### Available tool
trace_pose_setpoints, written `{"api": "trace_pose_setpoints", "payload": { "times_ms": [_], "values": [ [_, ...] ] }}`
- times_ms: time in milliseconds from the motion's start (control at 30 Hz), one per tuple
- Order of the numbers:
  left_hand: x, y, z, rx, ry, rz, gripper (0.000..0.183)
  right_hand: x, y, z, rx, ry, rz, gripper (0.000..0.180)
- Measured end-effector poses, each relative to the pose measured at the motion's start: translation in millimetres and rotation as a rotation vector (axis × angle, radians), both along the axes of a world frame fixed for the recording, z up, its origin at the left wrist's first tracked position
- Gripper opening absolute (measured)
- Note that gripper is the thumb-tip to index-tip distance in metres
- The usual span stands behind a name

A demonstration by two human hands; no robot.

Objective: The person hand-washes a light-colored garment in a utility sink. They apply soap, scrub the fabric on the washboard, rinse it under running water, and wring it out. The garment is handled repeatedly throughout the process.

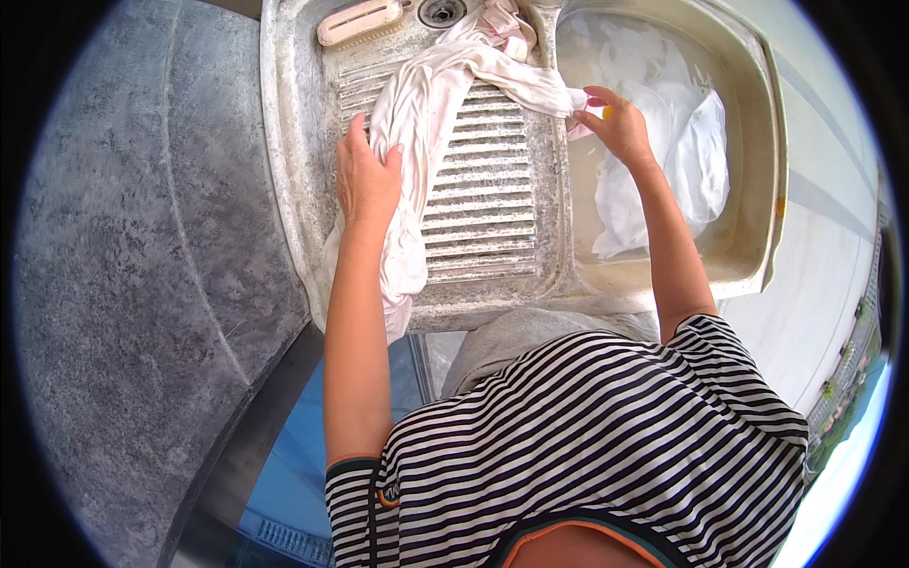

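Observation:
A long, twisted pale pink garment lies wet over the ribbed washboard of a stone laundry sink. One end hangs over the sink's front edge. My left hand rests against the garment's left side, thumb and fingers spread apart. Between the thumb and fingers of my right hand is another end of it, pinched at the divider beside the basin. A small yellow patch shows by those fingers; what it is cannot be made out. White cloth lies in the water to the right, partly hidden by my right forearm.
A pink-backed scrubbing brush sits at the washboard's far left, near a drain. The water-filled basin is on the right. A grey stone-like surface adjoins the sink's left rim.

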State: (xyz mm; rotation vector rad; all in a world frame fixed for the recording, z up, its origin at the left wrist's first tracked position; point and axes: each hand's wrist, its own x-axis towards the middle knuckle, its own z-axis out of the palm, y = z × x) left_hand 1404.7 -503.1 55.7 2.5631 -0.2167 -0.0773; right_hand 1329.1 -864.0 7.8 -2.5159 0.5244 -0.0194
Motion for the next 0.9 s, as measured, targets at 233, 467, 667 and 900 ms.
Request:
{"api": "trace_pose_setpoints", "payload": {
  "times_ms": [233, 467, 667, 900],
  "values": [
    [-11, 9, 41, -0.750, 0.437, -0.007, 0.020, 8, 5, -15, 0.009, -0.076, -0.168, 0.021],
    [-108, 86, 85, -0.249, 0.197, -0.109, 0.014, 63, 37, 107, 0.056, -0.709, 0.071, 0.013],
    [-178, 104, 90, 0.135, 0.035, -0.319, 0.016, 71, 62, 68, -0.392, -0.239, 0.461, 0.008],
    [-130, 45, 66, 0.049, -0.102, -0.173, 0.031, 19, 224, 15, -0.097, -0.517, 0.861, 0.037]
  ]
}}
